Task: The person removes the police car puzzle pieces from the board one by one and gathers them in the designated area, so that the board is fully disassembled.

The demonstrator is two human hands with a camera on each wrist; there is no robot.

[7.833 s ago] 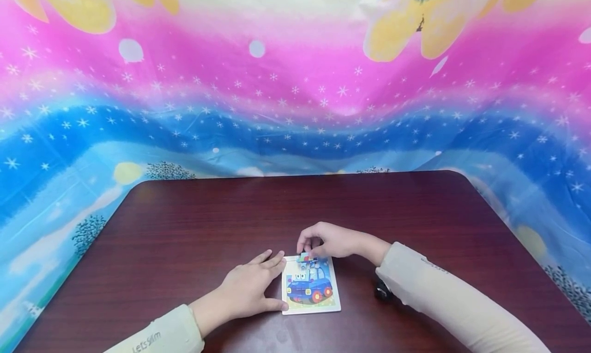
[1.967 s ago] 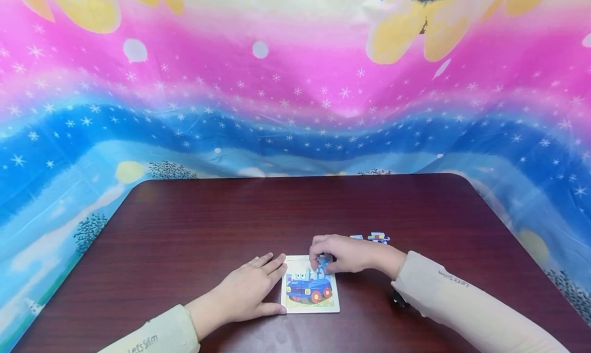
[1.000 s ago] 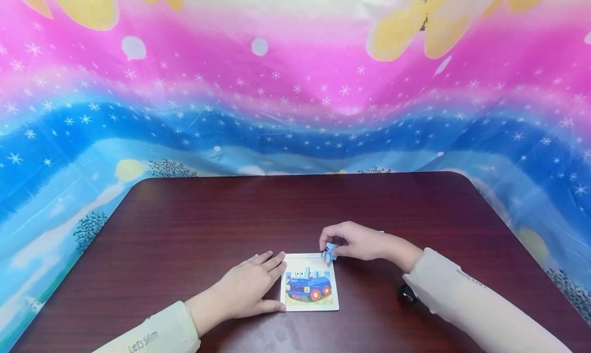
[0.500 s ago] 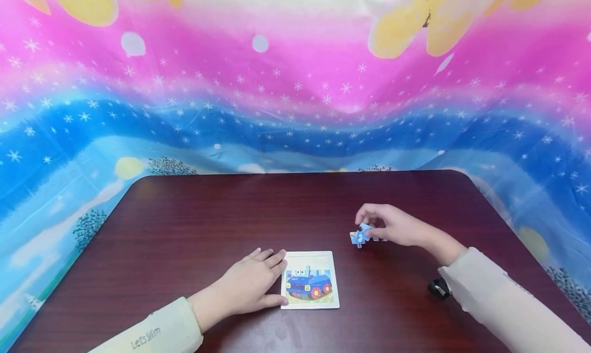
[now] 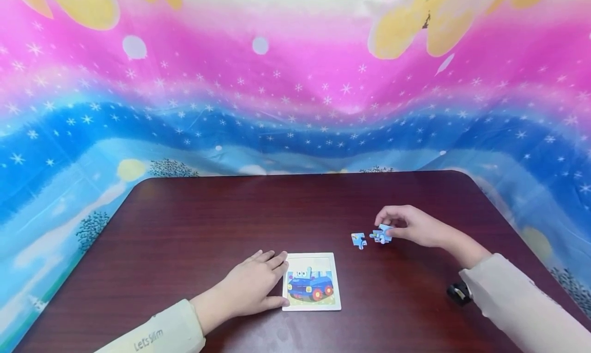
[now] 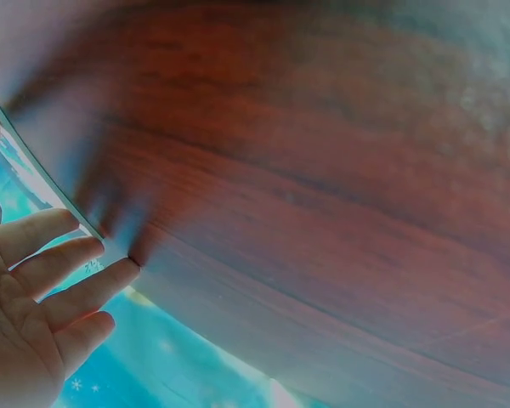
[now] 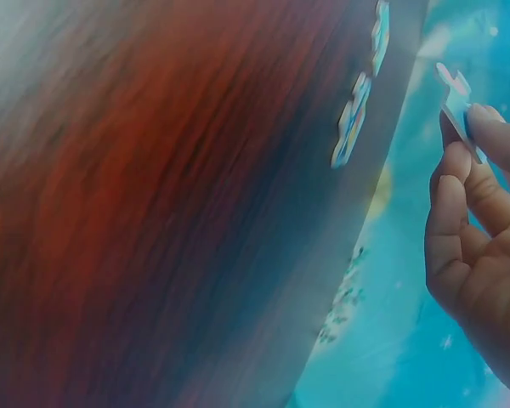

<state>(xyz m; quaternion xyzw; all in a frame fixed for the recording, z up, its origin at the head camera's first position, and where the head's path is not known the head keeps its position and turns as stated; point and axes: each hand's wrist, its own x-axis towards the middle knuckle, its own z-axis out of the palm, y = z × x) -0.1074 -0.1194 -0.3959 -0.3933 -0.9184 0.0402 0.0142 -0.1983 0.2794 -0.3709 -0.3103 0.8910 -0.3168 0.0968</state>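
Observation:
A jigsaw puzzle board (image 5: 338, 291) with a pale frame lies on the table, showing a blue car with red wheels; its upper strip is bare. My left hand (image 5: 251, 286) rests flat at the board's left side, fingers spread, thumb at the lower corner; the left wrist view shows its fingertips at the board edge (image 6: 42, 170). Up and to the right, my right hand (image 5: 417, 230) pinches a light-blue jigsaw piece (image 7: 456, 98) between thumb and fingers. It hovers over another piece (image 5: 373, 235), partly hiding it. A loose jigsaw piece (image 5: 358, 240) lies just left of that.
The dark reddish-brown table (image 5: 221, 214) runs back to a colourful cloth (image 5: 295, 86) hanging behind and around it. A small black device (image 5: 459, 293) sits at my right wrist, by the sleeve.
My right hand has taken a light-blue piece from the board's upper right and carried it right, to the loose pieces. The board's upper strip is now bare. My left hand stays at the board.

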